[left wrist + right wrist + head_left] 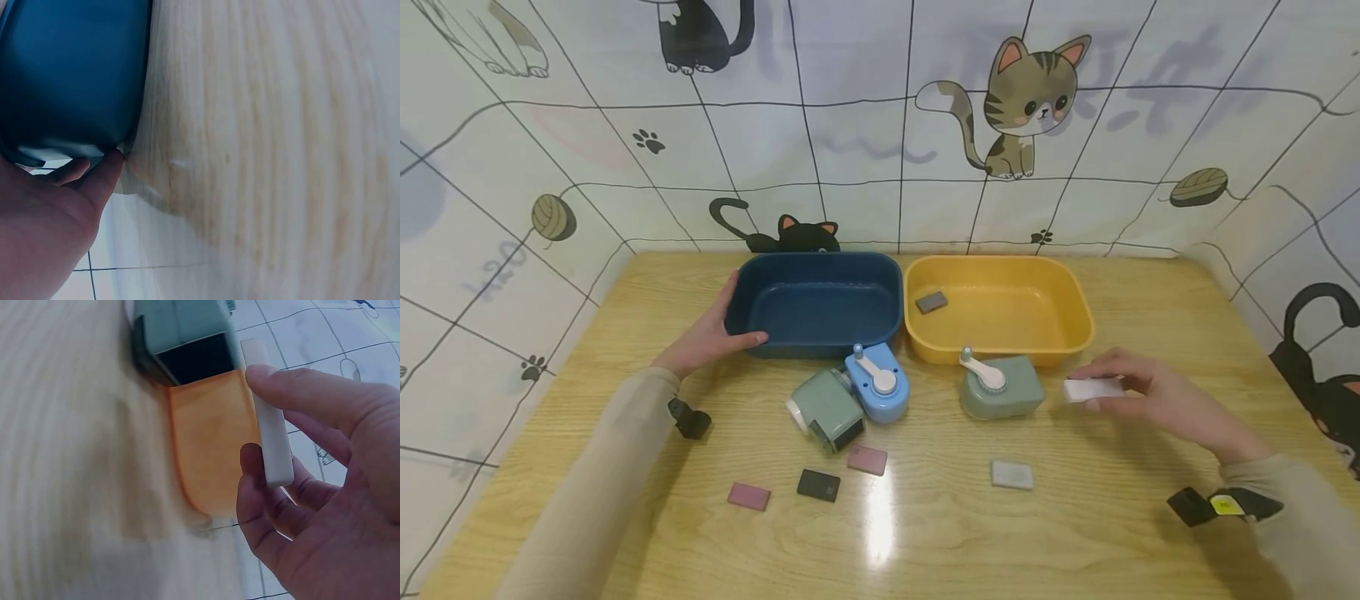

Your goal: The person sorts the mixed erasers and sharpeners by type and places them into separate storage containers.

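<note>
My left hand (711,333) rests on the left end of a dark blue bin (820,346), thumb along its front edge. In the left wrist view, fingers (103,178) touch the outside of the bin's end wall. Between thumb and fingers, my right hand (1157,396) pinches a white eraser (1092,389) above the table, right of a green crank pencil sharpener (1011,390). That eraser (272,425) stands out from the fingers in the right wrist view. Behind the green sharpener is a yellow bin (1000,325) with a grey eraser (932,302) inside.
A blue crank sharpener (883,392) touches another green sharpener (829,408), which lies tipped over. Nearer me on the wooden table (925,542) are a black eraser (818,485), two pink erasers (748,497) and another white eraser (1012,474). A cat-print sheet (865,150) surrounds the table.
</note>
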Tool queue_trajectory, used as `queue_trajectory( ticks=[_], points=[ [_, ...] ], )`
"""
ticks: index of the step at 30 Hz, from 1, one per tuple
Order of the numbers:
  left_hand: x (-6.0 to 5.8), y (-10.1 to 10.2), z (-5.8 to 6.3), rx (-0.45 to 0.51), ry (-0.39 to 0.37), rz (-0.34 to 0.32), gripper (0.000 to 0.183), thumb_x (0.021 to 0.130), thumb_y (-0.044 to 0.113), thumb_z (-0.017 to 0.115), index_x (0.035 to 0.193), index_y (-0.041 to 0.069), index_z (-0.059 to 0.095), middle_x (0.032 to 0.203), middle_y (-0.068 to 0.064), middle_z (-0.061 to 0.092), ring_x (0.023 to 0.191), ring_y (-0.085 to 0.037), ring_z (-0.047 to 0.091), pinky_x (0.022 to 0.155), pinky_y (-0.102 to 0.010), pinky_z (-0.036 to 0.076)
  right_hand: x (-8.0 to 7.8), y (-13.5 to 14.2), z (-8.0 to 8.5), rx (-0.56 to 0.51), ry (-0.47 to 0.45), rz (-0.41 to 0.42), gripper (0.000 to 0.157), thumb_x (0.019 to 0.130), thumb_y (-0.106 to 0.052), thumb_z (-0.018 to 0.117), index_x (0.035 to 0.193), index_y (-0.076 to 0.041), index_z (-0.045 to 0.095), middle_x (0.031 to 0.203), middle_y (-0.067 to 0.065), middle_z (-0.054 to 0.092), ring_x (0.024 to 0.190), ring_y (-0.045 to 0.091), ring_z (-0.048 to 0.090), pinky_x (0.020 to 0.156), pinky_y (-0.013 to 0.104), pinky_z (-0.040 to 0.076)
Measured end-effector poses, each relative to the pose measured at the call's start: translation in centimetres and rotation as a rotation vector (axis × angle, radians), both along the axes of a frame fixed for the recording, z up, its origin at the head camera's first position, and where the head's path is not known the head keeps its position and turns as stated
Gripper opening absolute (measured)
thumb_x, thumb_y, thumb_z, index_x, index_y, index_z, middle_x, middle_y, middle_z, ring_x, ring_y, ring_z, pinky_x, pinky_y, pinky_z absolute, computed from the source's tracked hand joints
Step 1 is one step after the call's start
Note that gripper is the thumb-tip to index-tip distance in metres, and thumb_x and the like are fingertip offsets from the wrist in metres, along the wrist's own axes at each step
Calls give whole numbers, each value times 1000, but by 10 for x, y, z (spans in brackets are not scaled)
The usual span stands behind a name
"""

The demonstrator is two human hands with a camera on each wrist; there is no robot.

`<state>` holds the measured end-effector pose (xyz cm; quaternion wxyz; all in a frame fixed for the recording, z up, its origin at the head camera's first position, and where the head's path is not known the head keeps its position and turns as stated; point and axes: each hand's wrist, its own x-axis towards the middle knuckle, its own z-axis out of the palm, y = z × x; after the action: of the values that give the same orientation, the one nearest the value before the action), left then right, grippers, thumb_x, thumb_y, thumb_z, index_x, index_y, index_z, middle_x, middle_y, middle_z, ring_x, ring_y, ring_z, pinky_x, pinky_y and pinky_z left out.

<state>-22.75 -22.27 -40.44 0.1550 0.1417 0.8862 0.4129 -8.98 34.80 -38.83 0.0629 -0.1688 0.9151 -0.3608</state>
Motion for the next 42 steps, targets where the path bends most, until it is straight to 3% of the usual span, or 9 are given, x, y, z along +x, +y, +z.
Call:
queue_trajectory(
  ticks=[4, 6, 14, 17, 22, 24, 32, 42],
  points=[
    [-2, -1, -3, 4, 7, 1, 112, 86, 35, 72, 153, 20, -17, 159, -11, -14, 144, -34, -6, 112, -59, 6, -5, 0, 7, 3, 11, -3, 33, 87, -12, 73, 119, -18, 68, 112, -3, 61, 94, 10, 51, 77, 20, 42],
    [-8, -6, -13, -1, 19, 0, 113, 85, 38, 73, 153, 25, -17, 160, -8, -14, 145, -32, -6, 112, -58, 6, -7, -1, 10, -10, 23, 9, 34, 87, -9, 73, 119, -17, 68, 113, -2, 61, 95, 10, 50, 76, 19, 42],
    [-11, -5, -13, -3, 7, -1, 113, 85, 35, 74, 153, 25, -16, 160, -7, -14, 145, -32, -6, 112, -58, 7, -16, -10, 17, -11, 45, 28, 31, 87, -9, 73, 117, -15, 70, 111, -2, 61, 94, 10, 49, 76, 18, 42],
    [-8, -2, -8, -9, -5, -3, 113, 86, 31, 73, 153, 22, -17, 159, -9, -15, 144, -34, -7, 112, -59, 6, -19, -13, 19, -3, 46, 28, 31, 87, -10, 73, 117, -16, 70, 111, -3, 61, 94, 10, 49, 76, 18, 42],
    [5, 8, 14, 9, -27, -3, 111, 87, 26, 72, 153, 14, -16, 158, -15, -15, 144, -37, -8, 111, -59, 4, -25, -17, 21, -12, 56, 31, 31, 86, -9, 73, 117, -15, 70, 112, -3, 63, 96, 10, 50, 77, 16, 42],
    [6, 9, 15, 11, -26, -4, 110, 87, 25, 71, 153, 13, -16, 159, -16, -15, 144, -37, -8, 112, -59, 4, -27, -19, 22, -29, 51, 32, 31, 86, -9, 74, 116, -14, 70, 111, -3, 63, 96, 10, 50, 76, 17, 42],
    [-9, -6, -13, -12, 14, -1, 112, 86, 32, 73, 153, 23, -16, 160, -9, -13, 145, -33, -6, 112, -58, 6, -34, -23, 25, -17, 19, 15, 31, 87, -13, 73, 117, -14, 69, 113, -2, 63, 98, 10, 50, 79, 17, 42],
    [-8, -7, -18, 13, 39, 6, 114, 83, 44, 74, 154, 25, -13, 160, -9, -10, 145, -34, -4, 111, -60, 6, -42, -30, 30, -20, 12, 39, 29, 89, -16, 72, 118, -15, 69, 114, 0, 65, 96, 11, 55, 77, 18, 45]
  ],
)
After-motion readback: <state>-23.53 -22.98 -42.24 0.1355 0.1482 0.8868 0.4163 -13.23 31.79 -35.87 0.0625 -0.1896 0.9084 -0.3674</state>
